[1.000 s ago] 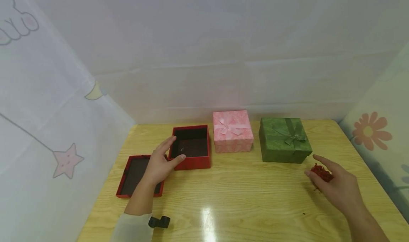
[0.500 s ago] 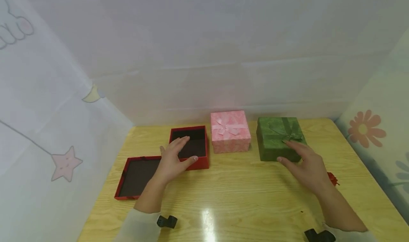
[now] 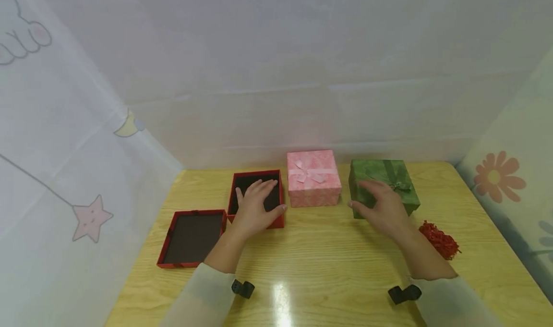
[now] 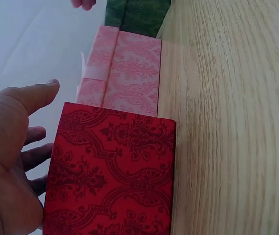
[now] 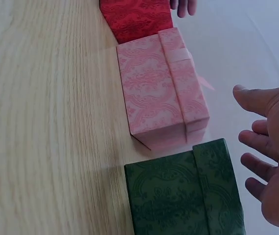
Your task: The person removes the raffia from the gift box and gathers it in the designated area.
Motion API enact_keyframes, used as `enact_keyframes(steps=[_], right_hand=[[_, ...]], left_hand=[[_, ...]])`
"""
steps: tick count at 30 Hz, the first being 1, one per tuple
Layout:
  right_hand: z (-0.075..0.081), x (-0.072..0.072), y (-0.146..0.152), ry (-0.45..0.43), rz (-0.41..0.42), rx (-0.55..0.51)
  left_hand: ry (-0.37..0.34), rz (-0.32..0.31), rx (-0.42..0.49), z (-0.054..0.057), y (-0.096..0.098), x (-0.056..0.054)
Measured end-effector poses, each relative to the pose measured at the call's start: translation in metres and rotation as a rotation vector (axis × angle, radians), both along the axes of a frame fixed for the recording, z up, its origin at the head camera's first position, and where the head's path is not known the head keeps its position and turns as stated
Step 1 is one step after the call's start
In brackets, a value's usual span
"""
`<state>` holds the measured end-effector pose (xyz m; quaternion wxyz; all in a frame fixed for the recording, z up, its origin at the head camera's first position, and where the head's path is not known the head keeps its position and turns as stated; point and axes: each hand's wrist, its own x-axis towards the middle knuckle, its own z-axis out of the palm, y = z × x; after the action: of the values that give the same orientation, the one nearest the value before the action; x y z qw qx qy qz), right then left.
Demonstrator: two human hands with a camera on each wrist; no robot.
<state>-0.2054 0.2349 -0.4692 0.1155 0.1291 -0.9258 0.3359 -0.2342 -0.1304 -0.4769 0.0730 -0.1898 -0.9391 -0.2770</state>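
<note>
Red square patterned box (image 4: 112, 169), shallow red lid (image 3: 194, 238) already off, is being overhung, left of the lidded pink ribboned box (image 3: 314, 179), by a spread-fingered left hand (image 3: 255, 209); rightward, the lidded green ribboned box (image 5: 183, 188) by a spread-fingered right hand (image 3: 382, 209); red crinkled shreds (image 3: 440, 241) are being left unboxed.

No texts, labels, brands, numbers or signs can be read on the red box (image 4: 112, 171) by the left hand (image 3: 254, 212), on the green box (image 5: 183, 191) by the right hand (image 3: 386, 209), on the pink box (image 3: 314, 179) between the two, or anywhere else in the views.
</note>
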Motion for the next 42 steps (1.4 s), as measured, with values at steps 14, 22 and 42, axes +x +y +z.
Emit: enact_keyframes(steps=[14, 22, 42], right_hand=[[-0.004, -0.04, -0.022, 0.068, 0.056, 0.14], [-0.001, -0.051, -0.029, 0.008, 0.061, 0.212], [-0.001, -0.07, -0.038, -0.109, 0.06, 0.365]], left_hand=[[-0.005, 0.054, -0.151, 0.008, 0.024, -0.021], [-0.042, 0.058, -0.182, 0.012, 0.034, -0.031], [-0.12, 0.095, -0.248, 0.012, 0.051, -0.05]])
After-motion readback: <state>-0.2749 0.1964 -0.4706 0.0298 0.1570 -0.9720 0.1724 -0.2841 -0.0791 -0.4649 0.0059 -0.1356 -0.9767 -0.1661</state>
